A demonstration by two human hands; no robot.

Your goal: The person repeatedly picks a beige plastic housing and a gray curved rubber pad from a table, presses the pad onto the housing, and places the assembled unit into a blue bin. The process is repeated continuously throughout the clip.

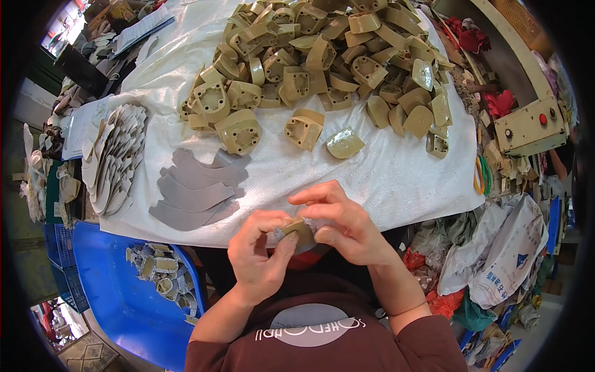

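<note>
While both hands pinch the olive heel block [299, 230] at 6 o'clock, left hand [257, 257] steadies, right hand [339, 223] fingertips press the grey covering flat, working from centre outward

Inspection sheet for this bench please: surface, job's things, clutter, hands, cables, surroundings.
Surface: white sheet over the table.
Job's things: one olive heel block held between both hands; heap of heel blocks at the back; grey curved pieces fanned at the left.
Clutter: stack of pale cut pieces on the left edge.
Hands: left hand and right hand both pinch the block.
Cables: nothing seen.
Surroundings: blue bin with wrapped blocks at lower left; bags at the right; beige switch box.
</note>
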